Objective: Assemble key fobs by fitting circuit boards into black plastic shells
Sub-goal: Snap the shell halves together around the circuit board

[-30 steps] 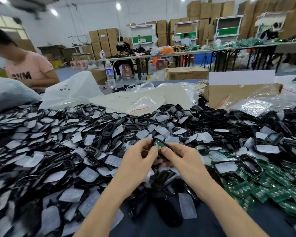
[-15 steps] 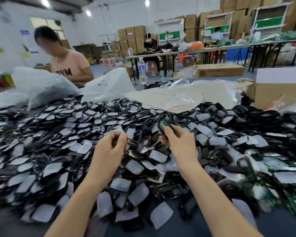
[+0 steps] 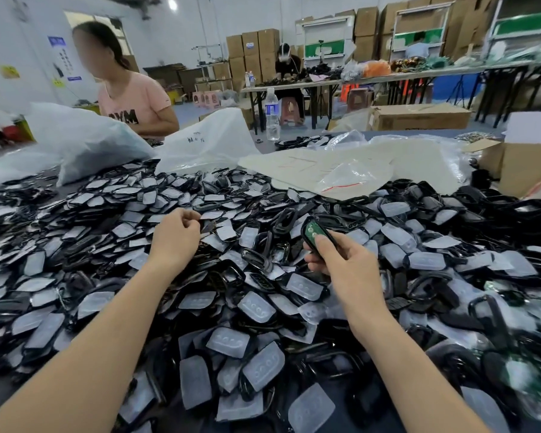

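Right hand (image 3: 347,264) grips the shell (image 3: 313,231); left hand (image 3: 175,235) poised over the pile (image 3: 256,307), fingers (image 3: 189,218) curled, grasp unclear.

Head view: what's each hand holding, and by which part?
Right hand grips a black shell with a green circuit board seated in it, by its near end, thumb on top. Left hand curls over the pile; a hold cannot be told.

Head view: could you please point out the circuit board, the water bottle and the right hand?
circuit board (image 3: 312,230), head view, green face.
water bottle (image 3: 272,115), head view, mid body.
right hand (image 3: 350,265), head view, its middle.
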`<state>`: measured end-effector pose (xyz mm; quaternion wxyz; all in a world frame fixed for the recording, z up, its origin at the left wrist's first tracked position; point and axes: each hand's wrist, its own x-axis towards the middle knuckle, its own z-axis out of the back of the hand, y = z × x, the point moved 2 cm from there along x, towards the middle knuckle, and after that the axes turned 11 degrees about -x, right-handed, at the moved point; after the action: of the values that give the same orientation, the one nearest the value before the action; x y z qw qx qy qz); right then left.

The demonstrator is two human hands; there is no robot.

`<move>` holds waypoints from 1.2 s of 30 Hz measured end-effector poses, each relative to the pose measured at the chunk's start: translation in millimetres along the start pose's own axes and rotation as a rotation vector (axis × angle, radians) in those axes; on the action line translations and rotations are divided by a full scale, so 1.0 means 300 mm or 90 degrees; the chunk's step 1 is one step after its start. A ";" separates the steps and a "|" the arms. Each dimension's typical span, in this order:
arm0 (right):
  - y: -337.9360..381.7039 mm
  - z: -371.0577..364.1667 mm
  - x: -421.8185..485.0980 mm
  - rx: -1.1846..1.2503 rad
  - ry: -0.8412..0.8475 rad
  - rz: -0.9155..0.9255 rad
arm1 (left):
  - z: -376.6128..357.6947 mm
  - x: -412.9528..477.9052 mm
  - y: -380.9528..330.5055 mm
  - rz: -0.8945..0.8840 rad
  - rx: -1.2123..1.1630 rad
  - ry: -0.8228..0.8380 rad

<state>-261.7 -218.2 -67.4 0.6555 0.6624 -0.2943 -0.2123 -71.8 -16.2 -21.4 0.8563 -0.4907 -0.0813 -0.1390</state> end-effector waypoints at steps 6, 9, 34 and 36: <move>0.008 0.006 0.016 0.027 0.013 -0.012 | -0.028 0.117 0.036 0.023 0.131 0.047; 0.008 0.008 0.024 0.039 0.027 -0.011 | -0.044 0.174 0.053 0.040 0.199 0.056; 0.014 0.029 0.080 0.121 0.082 -0.048 | -0.119 0.265 -0.014 0.101 0.003 0.020; 0.023 0.042 0.085 0.139 0.091 -0.040 | -0.134 0.197 -0.106 0.045 -0.140 0.057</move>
<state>-252.1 -244.3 -58.5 0.5921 0.7519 -0.2472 -0.1512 -25.7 -75.6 0.7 0.8044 -0.5776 -0.0098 -0.1383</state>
